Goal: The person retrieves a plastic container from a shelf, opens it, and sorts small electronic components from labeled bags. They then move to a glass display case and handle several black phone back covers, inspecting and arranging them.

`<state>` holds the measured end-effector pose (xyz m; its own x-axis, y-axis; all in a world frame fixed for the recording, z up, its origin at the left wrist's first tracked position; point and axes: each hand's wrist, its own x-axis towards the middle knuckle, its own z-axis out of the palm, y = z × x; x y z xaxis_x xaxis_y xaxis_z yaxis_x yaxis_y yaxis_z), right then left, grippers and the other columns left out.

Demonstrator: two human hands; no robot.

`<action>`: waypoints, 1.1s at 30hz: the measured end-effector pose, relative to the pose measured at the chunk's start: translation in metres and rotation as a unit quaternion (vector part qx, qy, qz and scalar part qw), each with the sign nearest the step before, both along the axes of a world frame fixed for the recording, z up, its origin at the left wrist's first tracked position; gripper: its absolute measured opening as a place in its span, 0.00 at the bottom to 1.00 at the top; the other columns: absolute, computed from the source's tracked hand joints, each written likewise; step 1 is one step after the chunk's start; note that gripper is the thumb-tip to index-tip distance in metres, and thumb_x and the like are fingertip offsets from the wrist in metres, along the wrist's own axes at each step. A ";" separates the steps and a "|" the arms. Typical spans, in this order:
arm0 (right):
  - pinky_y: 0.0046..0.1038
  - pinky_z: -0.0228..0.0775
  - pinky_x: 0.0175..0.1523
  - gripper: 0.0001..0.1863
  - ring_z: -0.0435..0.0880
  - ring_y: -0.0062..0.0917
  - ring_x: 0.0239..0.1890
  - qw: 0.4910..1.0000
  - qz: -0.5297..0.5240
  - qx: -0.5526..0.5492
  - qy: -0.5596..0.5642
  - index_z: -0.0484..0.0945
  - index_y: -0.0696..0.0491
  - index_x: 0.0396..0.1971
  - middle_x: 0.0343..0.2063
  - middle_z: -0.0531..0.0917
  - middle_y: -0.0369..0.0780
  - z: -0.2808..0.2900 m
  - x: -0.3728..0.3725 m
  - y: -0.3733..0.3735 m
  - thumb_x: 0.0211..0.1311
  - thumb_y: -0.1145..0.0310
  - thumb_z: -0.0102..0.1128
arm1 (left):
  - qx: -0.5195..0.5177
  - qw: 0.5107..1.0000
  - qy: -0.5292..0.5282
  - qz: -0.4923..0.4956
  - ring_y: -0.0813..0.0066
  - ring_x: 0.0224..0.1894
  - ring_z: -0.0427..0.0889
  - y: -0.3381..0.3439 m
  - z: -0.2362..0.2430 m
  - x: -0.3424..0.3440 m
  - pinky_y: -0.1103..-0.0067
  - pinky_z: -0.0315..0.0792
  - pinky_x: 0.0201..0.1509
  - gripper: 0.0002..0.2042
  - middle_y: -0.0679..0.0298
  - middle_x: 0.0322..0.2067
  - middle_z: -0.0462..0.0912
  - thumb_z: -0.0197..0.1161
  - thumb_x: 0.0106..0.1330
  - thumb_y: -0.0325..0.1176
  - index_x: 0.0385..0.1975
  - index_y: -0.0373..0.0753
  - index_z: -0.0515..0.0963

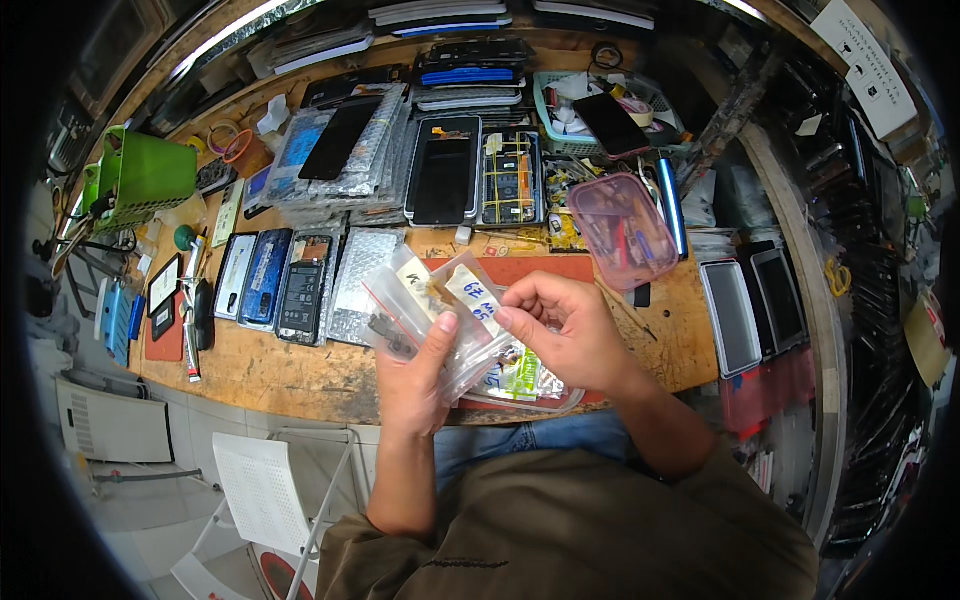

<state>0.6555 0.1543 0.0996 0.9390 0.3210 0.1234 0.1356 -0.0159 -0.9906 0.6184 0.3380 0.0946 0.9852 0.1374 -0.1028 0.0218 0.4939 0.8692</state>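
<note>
A fanned bunch of small clear zip bags (pixel 392 318) is gripped in my left hand (pixel 412 385), thumb pressed across the front. Inside the bags show dark and brownish small parts and pale paper labels with blue handwriting. My right hand (pixel 578 335) is closed in a pinch at the right edge of the labelled bag (pixel 472 292). Under my hands, close to the table's front edge, more small packets (pixel 522 372) lie in a shallow clear tray (pixel 572 403). A reddish mat (pixel 530 268) shows behind the bags.
Opened phones (pixel 305 288) line the wooden bench (pixel 240 375) at left. Beyond are bubble-wrapped screens (pixel 345 170), a dark display panel (pixel 441 175) and a pink-lidded box (pixel 622 230). A green basket (pixel 150 170) stands far left, and a white folding chair (pixel 262 490) below the bench.
</note>
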 end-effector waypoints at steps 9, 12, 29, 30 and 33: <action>0.20 0.72 0.34 0.08 0.77 0.10 0.28 0.983 -0.068 -0.113 -0.127 0.84 0.60 0.41 0.30 0.84 0.33 0.022 -0.010 -0.032 0.67 0.74 0.71 | -0.091 0.994 0.055 0.009 0.57 0.49 0.89 0.026 0.000 0.003 0.62 0.89 0.53 0.21 0.47 0.49 0.84 0.58 0.76 0.30 0.64 0.27 0.69; 0.21 0.73 0.34 0.10 0.79 0.14 0.27 0.947 -0.119 -0.219 -0.205 0.85 0.60 0.43 0.31 0.83 0.36 0.027 -0.007 -0.040 0.64 0.74 0.73 | -0.187 0.981 0.041 -0.010 0.53 0.49 0.89 0.029 0.000 0.004 0.60 0.89 0.52 0.19 0.43 0.48 0.84 0.56 0.76 0.30 0.61 0.24 0.69; 0.17 0.72 0.35 0.06 0.80 0.09 0.31 0.998 -0.064 0.012 -0.004 0.84 0.62 0.43 0.30 0.85 0.32 0.022 -0.013 -0.033 0.72 0.75 0.66 | -0.194 0.980 0.020 -0.034 0.58 0.49 0.89 0.023 0.001 0.002 0.66 0.88 0.51 0.25 0.46 0.52 0.83 0.60 0.76 0.31 0.69 0.32 0.66; 0.18 0.72 0.35 0.07 0.80 0.09 0.30 0.998 -0.051 -0.009 0.030 0.84 0.62 0.43 0.30 0.85 0.32 0.023 -0.014 -0.041 0.71 0.75 0.67 | -0.203 0.979 0.012 -0.018 0.52 0.51 0.89 0.029 0.001 0.004 0.61 0.88 0.53 0.25 0.43 0.53 0.83 0.60 0.76 0.28 0.71 0.33 0.63; 0.20 0.74 0.35 0.11 0.83 0.15 0.31 0.975 -0.069 -0.202 -0.059 0.85 0.61 0.45 0.32 0.87 0.37 0.023 -0.013 -0.052 0.68 0.72 0.71 | -0.081 0.996 -0.006 0.023 0.54 0.51 0.89 0.033 0.002 0.004 0.62 0.88 0.53 0.25 0.44 0.52 0.83 0.60 0.77 0.27 0.71 0.33 0.63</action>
